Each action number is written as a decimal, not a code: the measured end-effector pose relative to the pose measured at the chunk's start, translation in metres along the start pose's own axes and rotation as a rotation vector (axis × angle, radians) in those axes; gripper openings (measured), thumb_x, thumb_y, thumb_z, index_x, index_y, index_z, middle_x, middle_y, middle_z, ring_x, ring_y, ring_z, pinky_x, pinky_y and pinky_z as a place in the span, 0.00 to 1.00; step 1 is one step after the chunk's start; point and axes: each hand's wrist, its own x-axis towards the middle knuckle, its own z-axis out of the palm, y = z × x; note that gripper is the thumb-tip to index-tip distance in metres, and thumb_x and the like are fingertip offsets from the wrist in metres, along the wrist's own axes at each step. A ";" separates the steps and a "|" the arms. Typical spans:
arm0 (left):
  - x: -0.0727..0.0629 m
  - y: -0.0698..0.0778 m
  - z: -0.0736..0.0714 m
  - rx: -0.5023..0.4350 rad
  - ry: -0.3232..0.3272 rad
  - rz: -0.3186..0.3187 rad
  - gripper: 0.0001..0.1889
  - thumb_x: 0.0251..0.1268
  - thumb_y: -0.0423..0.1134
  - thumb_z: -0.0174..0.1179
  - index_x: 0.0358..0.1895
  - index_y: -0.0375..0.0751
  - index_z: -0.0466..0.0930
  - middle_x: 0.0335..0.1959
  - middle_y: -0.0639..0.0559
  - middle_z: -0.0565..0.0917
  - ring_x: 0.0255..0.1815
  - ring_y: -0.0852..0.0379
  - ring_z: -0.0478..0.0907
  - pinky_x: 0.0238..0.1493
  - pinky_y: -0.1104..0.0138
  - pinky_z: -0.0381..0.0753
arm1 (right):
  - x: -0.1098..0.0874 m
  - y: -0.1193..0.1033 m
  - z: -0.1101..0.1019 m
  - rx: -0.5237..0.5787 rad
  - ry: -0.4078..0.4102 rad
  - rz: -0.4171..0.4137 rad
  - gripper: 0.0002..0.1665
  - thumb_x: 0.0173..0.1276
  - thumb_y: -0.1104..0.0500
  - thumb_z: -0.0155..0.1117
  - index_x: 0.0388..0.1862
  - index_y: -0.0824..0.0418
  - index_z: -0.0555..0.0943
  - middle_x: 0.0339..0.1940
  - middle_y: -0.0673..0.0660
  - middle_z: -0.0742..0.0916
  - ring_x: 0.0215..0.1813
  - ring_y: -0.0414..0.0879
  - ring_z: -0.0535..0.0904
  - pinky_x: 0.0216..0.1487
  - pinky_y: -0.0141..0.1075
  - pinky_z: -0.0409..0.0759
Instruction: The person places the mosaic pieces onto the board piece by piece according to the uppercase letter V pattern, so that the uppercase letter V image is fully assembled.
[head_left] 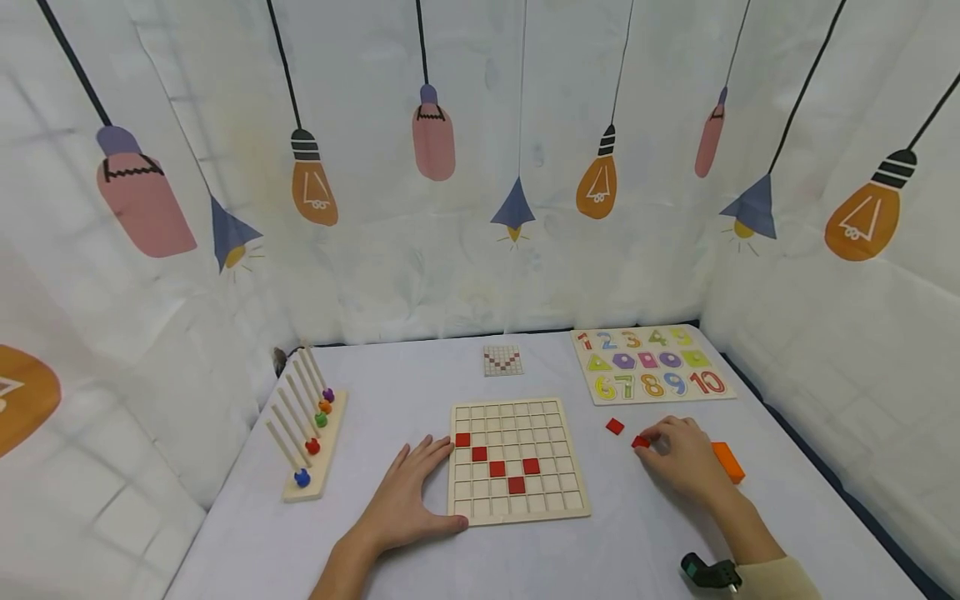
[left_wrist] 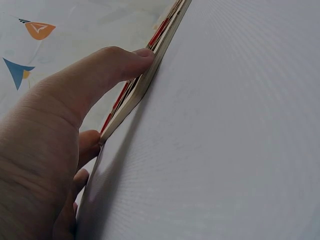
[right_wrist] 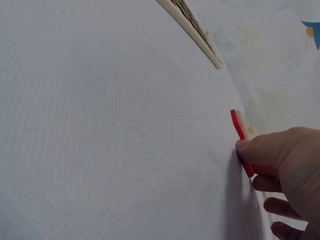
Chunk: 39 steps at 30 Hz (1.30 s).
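A wooden grid board [head_left: 525, 518] lies flat in the middle of the table, with several red square tiles slanting down to the right and one turning upward. My left hand [head_left: 408, 500] rests along its left edge, thumb [left_wrist: 142, 56] on the near corner, fingers spread beside the frame. To the right of the board, my right hand [head_left: 684, 457] pinches a red square tile [head_left: 640, 442] between thumb and fingers, low over the white cloth. Another loose red tile [head_left: 615, 426] lies just beyond it. In the right wrist view, the thumb [right_wrist: 252, 148] overlaps red tile edges.
At the back stands a small pattern card [head_left: 502, 360]. A number and shape puzzle board [head_left: 667, 401] lies at the back right. On the left is a peg rack [head_left: 330, 454] with coloured beads. An orange block [head_left: 727, 462] sits behind my right wrist.
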 end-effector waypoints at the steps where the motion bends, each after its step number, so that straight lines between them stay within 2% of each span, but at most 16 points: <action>1: 0.000 0.000 0.000 0.000 0.000 0.000 0.66 0.42 0.84 0.75 0.86 0.57 0.69 0.88 0.62 0.69 0.94 0.49 0.55 0.95 0.38 0.45 | 0.000 0.000 0.000 -0.003 0.000 0.000 0.15 0.69 0.52 0.83 0.50 0.57 0.94 0.52 0.57 0.91 0.59 0.56 0.78 0.61 0.63 0.86; 19: 0.000 0.000 0.000 0.004 0.011 0.015 0.65 0.42 0.84 0.75 0.86 0.56 0.70 0.88 0.62 0.70 0.94 0.49 0.56 0.95 0.38 0.46 | 0.001 -0.001 0.000 -0.006 -0.012 -0.002 0.15 0.68 0.50 0.83 0.49 0.53 0.95 0.50 0.54 0.92 0.59 0.56 0.79 0.63 0.65 0.85; 28: 0.000 0.000 0.000 0.012 0.005 0.001 0.66 0.41 0.84 0.75 0.86 0.56 0.70 0.88 0.62 0.70 0.94 0.49 0.56 0.95 0.39 0.46 | 0.003 -0.013 0.004 0.046 0.003 -0.041 0.14 0.68 0.50 0.83 0.50 0.50 0.94 0.48 0.49 0.92 0.60 0.53 0.79 0.66 0.64 0.84; 34: 0.000 -0.001 0.001 0.011 0.003 -0.001 0.66 0.41 0.85 0.75 0.86 0.56 0.69 0.88 0.62 0.69 0.94 0.49 0.55 0.95 0.39 0.46 | 0.006 -0.024 0.009 0.068 -0.024 -0.061 0.14 0.68 0.50 0.84 0.51 0.49 0.94 0.47 0.46 0.92 0.60 0.52 0.79 0.67 0.63 0.83; 39: 0.001 -0.001 0.001 0.011 0.000 0.001 0.66 0.42 0.85 0.75 0.86 0.56 0.69 0.88 0.62 0.69 0.94 0.49 0.55 0.95 0.39 0.46 | 0.008 -0.032 0.014 0.083 -0.036 -0.101 0.11 0.67 0.52 0.85 0.47 0.47 0.94 0.45 0.43 0.91 0.58 0.49 0.79 0.66 0.57 0.83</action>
